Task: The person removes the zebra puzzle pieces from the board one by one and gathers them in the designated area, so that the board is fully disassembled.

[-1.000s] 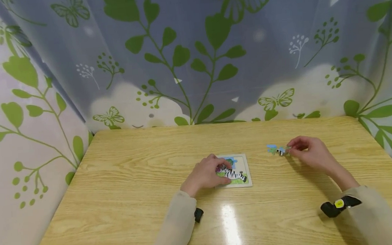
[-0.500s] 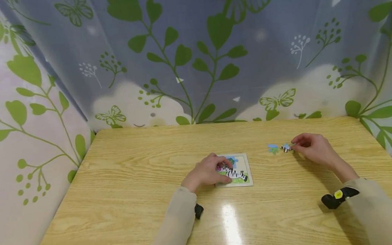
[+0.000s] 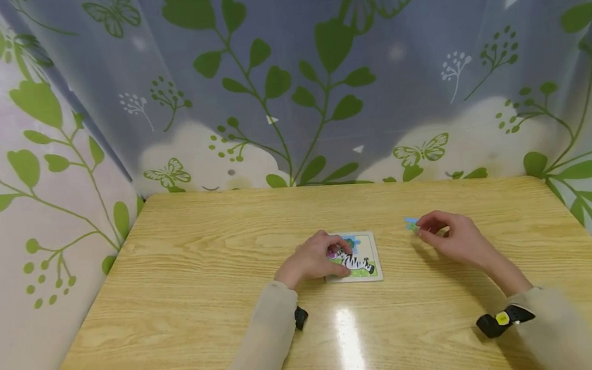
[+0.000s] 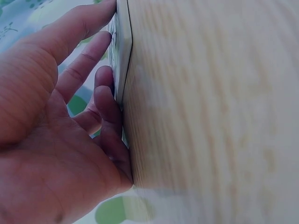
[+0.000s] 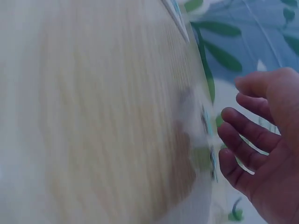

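Note:
A square puzzle board (image 3: 376,259) with a zebra picture lies on the table. My left hand (image 3: 312,258) rests on its left side, thumb and fingers spread over the picture and hiding part of it. In the left wrist view, fingertips (image 4: 105,44) touch the board's face and edge. To the right, a blue and green puzzle piece (image 3: 410,223) lies on the wood. My right hand (image 3: 454,236) is just beside it, fingers loosely bent. In the right wrist view, nothing shows between the fingers, and two thin pieces (image 5: 207,121) lie on the table beyond the fingertips.
The wooden table (image 3: 207,317) stretches around the board, with a bright reflection near the front. A curtain (image 3: 289,82) printed with leaves and butterflies hangs along the far edge and both sides.
My right hand slid a black-and-white puzzle piece rightward, then left it and moved left toward the blue and green one. That first piece is now hidden in the head view. My left hand stayed put.

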The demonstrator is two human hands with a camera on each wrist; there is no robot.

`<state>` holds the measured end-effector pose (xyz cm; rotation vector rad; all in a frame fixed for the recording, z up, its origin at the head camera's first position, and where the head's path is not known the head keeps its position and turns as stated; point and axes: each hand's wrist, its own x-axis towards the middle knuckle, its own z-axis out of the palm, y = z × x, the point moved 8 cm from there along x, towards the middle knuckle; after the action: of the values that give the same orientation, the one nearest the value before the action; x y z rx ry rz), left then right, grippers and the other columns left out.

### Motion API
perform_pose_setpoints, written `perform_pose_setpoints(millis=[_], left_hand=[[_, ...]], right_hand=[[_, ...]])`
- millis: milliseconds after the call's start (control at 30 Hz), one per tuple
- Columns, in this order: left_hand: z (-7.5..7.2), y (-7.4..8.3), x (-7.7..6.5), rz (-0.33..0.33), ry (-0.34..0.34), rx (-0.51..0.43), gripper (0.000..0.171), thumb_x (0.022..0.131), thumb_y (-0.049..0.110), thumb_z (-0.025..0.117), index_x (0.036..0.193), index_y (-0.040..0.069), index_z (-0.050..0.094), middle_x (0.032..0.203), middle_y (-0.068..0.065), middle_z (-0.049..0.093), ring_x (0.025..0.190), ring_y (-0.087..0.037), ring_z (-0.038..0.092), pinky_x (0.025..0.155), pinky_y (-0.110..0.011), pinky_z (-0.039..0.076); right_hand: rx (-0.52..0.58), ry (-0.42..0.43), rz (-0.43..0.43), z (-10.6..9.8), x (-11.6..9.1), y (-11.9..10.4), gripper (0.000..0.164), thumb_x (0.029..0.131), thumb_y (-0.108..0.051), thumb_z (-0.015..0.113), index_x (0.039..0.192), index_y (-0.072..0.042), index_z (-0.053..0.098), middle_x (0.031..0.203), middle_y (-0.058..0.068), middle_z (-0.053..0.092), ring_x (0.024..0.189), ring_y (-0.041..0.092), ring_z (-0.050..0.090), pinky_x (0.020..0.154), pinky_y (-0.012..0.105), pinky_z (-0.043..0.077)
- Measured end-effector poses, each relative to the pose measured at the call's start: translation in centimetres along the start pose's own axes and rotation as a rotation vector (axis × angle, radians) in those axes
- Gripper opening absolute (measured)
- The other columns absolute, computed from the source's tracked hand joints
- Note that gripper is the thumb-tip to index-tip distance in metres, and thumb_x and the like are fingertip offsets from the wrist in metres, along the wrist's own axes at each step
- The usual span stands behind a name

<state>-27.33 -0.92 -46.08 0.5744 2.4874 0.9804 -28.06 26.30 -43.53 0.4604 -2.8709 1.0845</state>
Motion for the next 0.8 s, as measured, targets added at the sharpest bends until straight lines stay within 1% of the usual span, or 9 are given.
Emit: perform_pose_setpoints(millis=[167, 367, 500, 633, 800], left_hand=[[0.0, -0.1, 0.0, -0.008, -0.004, -0.008, 0.033, 0.085, 0.027, 0.084, 0.115, 0.025, 0.071, 0.109, 0.000, 0.051, 0.097, -0.016, 0.046, 0.085, -0.035, 0.039], [0.0, -0.1, 0.1, -0.011, -0.004, -0.014, 0.033, 0.085, 0.027, 0.085, 0.114, 0.025, 0.071, 0.108, 0.000, 0.051, 0.096, -0.016, 0.045, 0.084, -0.034, 0.038], [0.0, -0.1, 0.2, -0.011, -0.003, -0.014, 0.033, 0.084, 0.027, 0.085, 0.114, 0.025, 0.071, 0.108, 0.000, 0.052, 0.095, -0.016, 0.045, 0.084, -0.034, 0.037], [0.0, -0.1, 0.2, -0.014, -0.003, -0.018, 0.033, 0.084, 0.027, 0.085, 0.113, 0.025, 0.071, 0.108, -0.001, 0.052, 0.095, -0.016, 0.045, 0.083, -0.034, 0.037], [0.0, -0.1, 0.1, -0.014, -0.006, -0.022, 0.033, 0.084, 0.026, 0.085, 0.114, 0.024, 0.071, 0.107, -0.002, 0.051, 0.094, -0.016, 0.045, 0.081, -0.033, 0.038]], right_hand=[[0.035, -0.042, -0.029, 2.3, -0.4, -2.0, 0.016, 0.098, -0.021, 0.070, 0.110, -0.010, 0.072, 0.092, 0.001, 0.072, 0.082, 0.001, 0.061, 0.065, 0.023, 0.050], [0.060, -0.091, -0.106, 4.9, -0.5, -3.8, 0.015, 0.095, -0.017, 0.073, 0.108, -0.009, 0.072, 0.093, -0.002, 0.072, 0.083, 0.003, 0.063, 0.069, 0.023, 0.053], [0.062, -0.099, -0.171, 5.8, -0.5, -4.9, 0.014, 0.094, -0.014, 0.075, 0.106, -0.009, 0.073, 0.093, -0.002, 0.072, 0.084, 0.004, 0.064, 0.071, 0.023, 0.054], [0.073, -0.131, -0.207, 6.7, -0.4, -5.8, 0.015, 0.091, -0.011, 0.077, 0.105, -0.008, 0.073, 0.091, -0.003, 0.072, 0.081, 0.003, 0.063, 0.071, 0.024, 0.054], [0.033, -0.136, -0.259, 7.3, -0.2, -6.7, 0.016, 0.090, -0.013, 0.078, 0.104, -0.010, 0.073, 0.084, -0.008, 0.065, 0.074, 0.000, 0.055, 0.066, 0.023, 0.049]])
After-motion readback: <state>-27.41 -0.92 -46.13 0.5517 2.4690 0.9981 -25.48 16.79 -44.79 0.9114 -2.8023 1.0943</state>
